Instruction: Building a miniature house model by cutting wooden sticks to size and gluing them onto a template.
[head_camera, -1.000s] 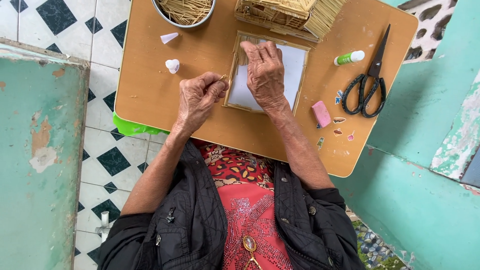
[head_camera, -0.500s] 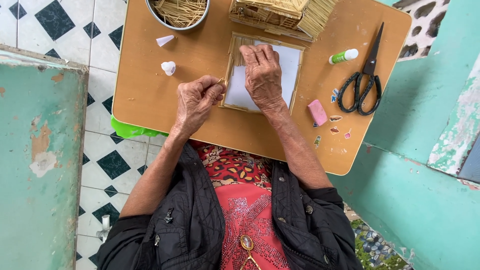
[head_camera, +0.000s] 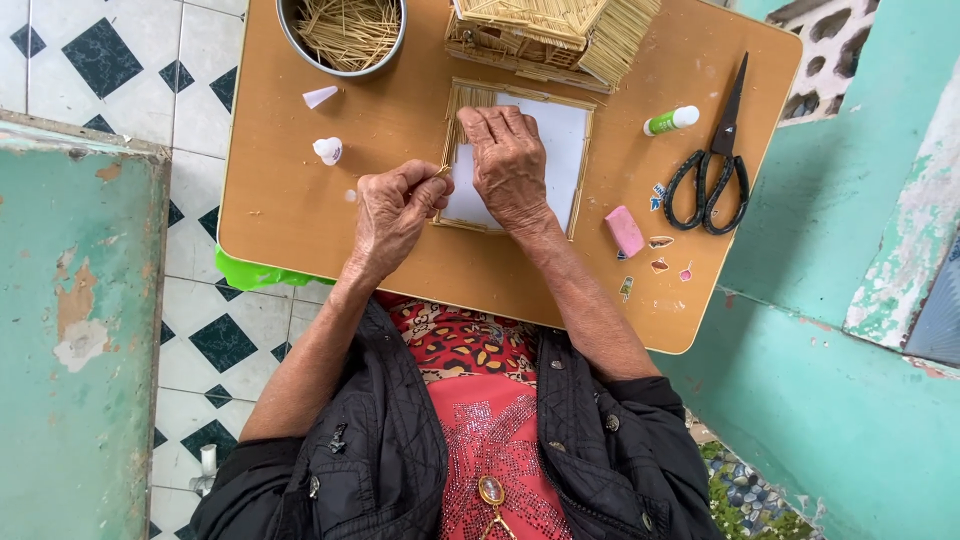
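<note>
Viewing from head camera. My left hand (head_camera: 392, 212) pinches thin straw piece at left edge of straw-edged white frame (head_camera: 562, 150); my right hand (head_camera: 510, 165) lies flat, palm down, on frame, gripping nothing. Frame sits mid-table (head_camera: 290, 200). Beyond it, close: straw model house (head_camera: 545, 30); metal bowl of straws (head_camera: 345, 35) at far left. Right of frame: glue stick (head_camera: 671, 121), black scissors (head_camera: 712, 165), pink eraser (head_camera: 625, 230), paper scraps. Open tabletop left of left hand, except two small white pieces (head_camera: 327, 150). Near table edge just below frame.

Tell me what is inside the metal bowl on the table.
The metal bowl holds a loose heap of thin straw-coloured sticks. They cover its bottom, and the bowl's far edge is cut off by the picture.
</note>
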